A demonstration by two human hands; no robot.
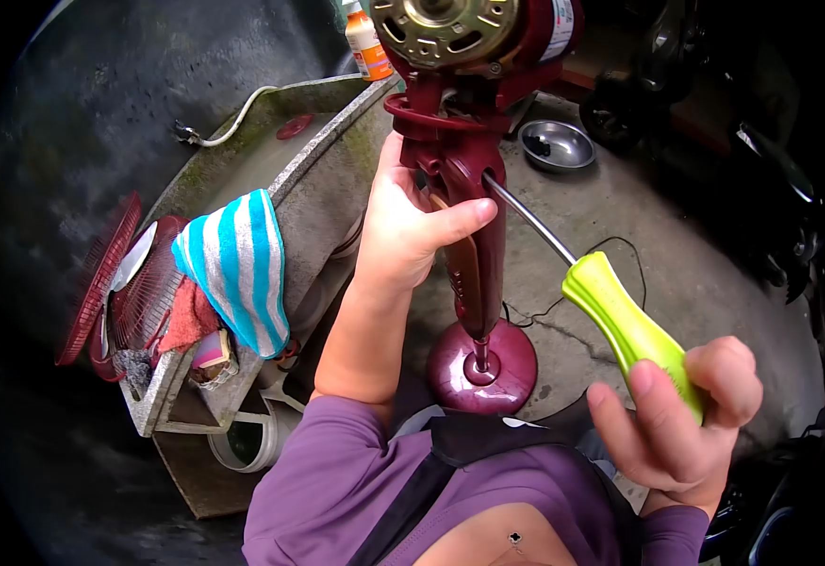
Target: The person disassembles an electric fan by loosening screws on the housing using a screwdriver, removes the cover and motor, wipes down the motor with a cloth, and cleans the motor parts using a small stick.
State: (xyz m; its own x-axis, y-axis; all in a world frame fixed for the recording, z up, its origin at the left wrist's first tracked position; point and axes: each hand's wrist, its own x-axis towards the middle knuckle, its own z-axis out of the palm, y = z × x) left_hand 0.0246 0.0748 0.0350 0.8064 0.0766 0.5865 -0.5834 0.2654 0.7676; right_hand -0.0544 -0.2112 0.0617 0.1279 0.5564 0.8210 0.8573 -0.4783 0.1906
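Observation:
A dark red standing fan (477,236) rises in front of me on a round base (450,368), its motor housing (549,57) bare of grille and blades at the top. My left hand (412,222) wraps round the fan's neck, thumb across the front. In my right hand (681,415) is a screwdriver (631,316) with a lime green handle, held by the fingers near the handle's end. Its metal shaft slants up to the left, and the tip goes into a hole in the side of the neck. The tip itself is hidden.
At left stands a concrete basin (323,141) with a striped towel (233,269) and red fan grilles (111,274) on its edge. An orange-labelled bottle (367,42) stands at its far corner. A metal bowl (558,146) lies on the floor behind the fan, and a black cord (634,247) trails rightward.

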